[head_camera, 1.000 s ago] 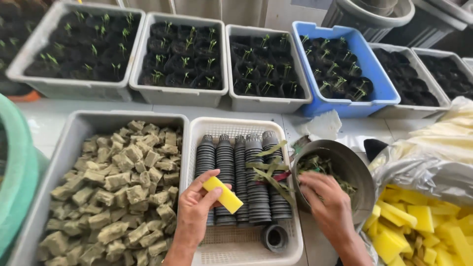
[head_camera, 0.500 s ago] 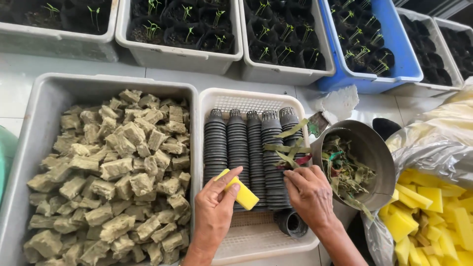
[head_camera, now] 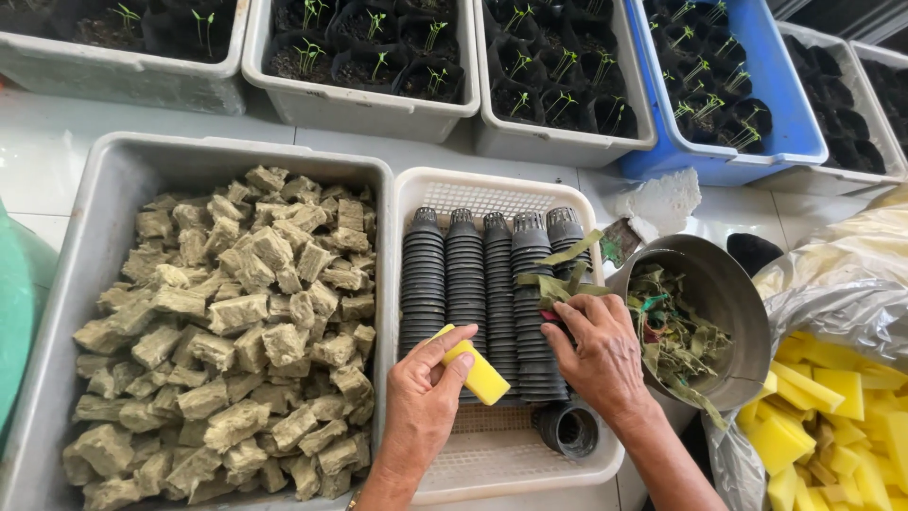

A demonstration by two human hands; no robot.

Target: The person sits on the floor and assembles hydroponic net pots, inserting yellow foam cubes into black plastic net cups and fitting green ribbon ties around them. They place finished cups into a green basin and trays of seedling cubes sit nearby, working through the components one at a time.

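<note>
My left hand (head_camera: 423,405) holds a yellow sponge piece (head_camera: 476,371) between thumb and fingers, over a white perforated tray (head_camera: 492,194). In that tray lie several rows of stacked black net pots (head_camera: 463,284). My right hand (head_camera: 591,350) rests on the rightmost stack, its fingers closed around small green seedlings (head_camera: 560,274) with long leaves. One loose black pot (head_camera: 567,429) lies on its side just below my right wrist.
A grey tub of brownish wool cubes (head_camera: 227,322) sits left. A metal bowl of plant scraps (head_camera: 705,312) is right of my right hand, beside a plastic bag of yellow sponge pieces (head_camera: 832,397). Grey bins (head_camera: 364,99) and a blue bin (head_camera: 719,161) of potted seedlings line the back.
The view has dropped and come closer to the trays. Both hands moved up slightly over the pot stacks; the right hand now rests on the rightmost stack with the seedlings.
</note>
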